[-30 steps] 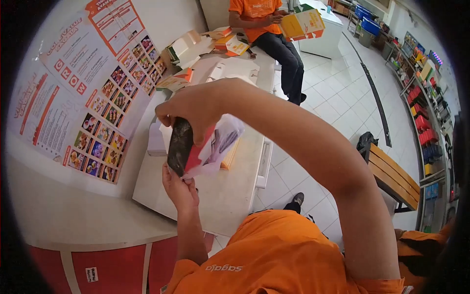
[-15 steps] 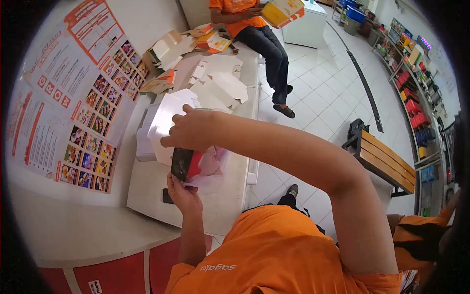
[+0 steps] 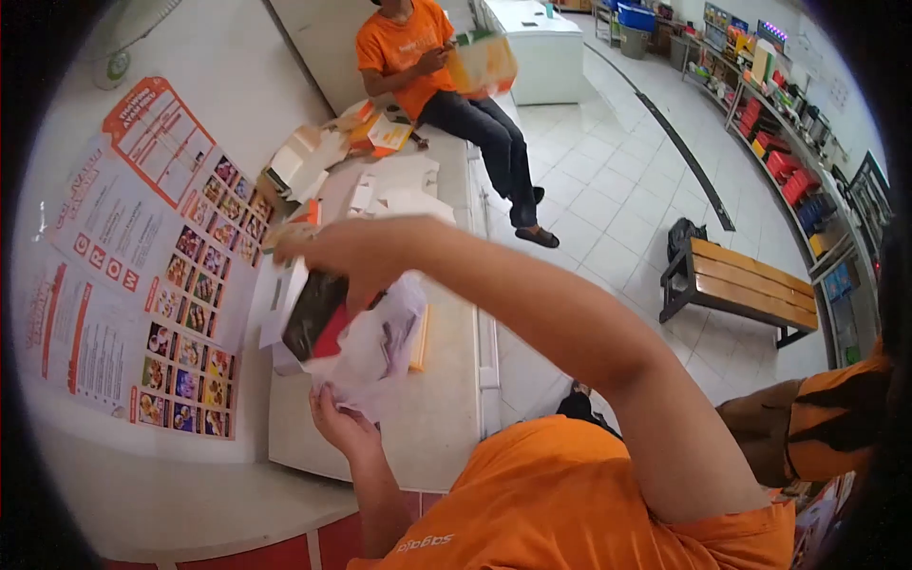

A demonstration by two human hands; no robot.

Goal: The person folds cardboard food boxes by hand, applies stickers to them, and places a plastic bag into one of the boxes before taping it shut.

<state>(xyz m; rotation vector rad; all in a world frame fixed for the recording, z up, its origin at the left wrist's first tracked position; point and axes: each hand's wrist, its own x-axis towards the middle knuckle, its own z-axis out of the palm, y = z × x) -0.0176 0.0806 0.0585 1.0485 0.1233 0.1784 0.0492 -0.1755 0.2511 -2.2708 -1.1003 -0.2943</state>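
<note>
A black-and-red box (image 3: 316, 312) stands tilted over the near part of the counter, partly inside a thin, translucent plastic bag (image 3: 385, 347). My right hand (image 3: 347, 256) reaches across from the right and grips the box's upper end, its thumb over the red side; motion smears its fingertips. Lower down, my left hand (image 3: 344, 423) pinches the bag's near edge between closed fingers. Behind the box, a stack of white card (image 3: 277, 318) is partly hidden by my right hand.
Unfolded cartons (image 3: 408, 185) lie farther along the white counter (image 3: 418, 442). A person in orange (image 3: 404, 57) sits at its far end with a yellow-and-green carton (image 3: 483, 66). Menu posters (image 3: 185, 285) hang on the left wall; a wooden bench (image 3: 741, 285) stands right.
My right hand has shifted left with the box, which now leans more. The bag is spread wider, and my left hand is lower in view. The seated person's carton has moved; the view has turned.
</note>
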